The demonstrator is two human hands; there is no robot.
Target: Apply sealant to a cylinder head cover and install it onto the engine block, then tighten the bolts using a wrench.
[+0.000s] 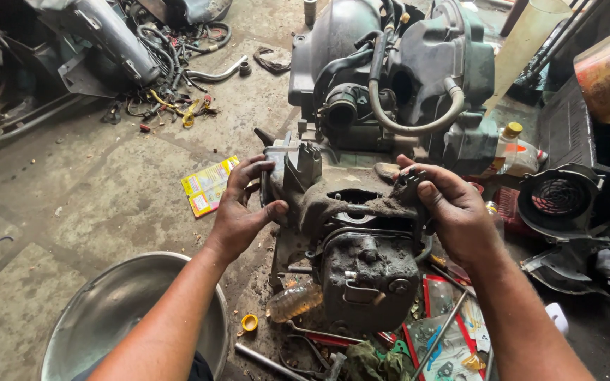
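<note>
Nearest, a dented round steel basin sits on the concrete floor at the near left, with a small yellow plastic cap and a clear plastic bottle of brownish liquid lying just right of it. Beyond them stands the grimy grey metal engine block, gripped on both sides: the left hand curls closed around its left edge, and the right hand clamps over its right edge, fingers bent on a dark bracket. Farther off, a yellow printed packet lies on the floor at left, and a black air-filter housing with a grey ribbed hose rises behind the engine.
</note>
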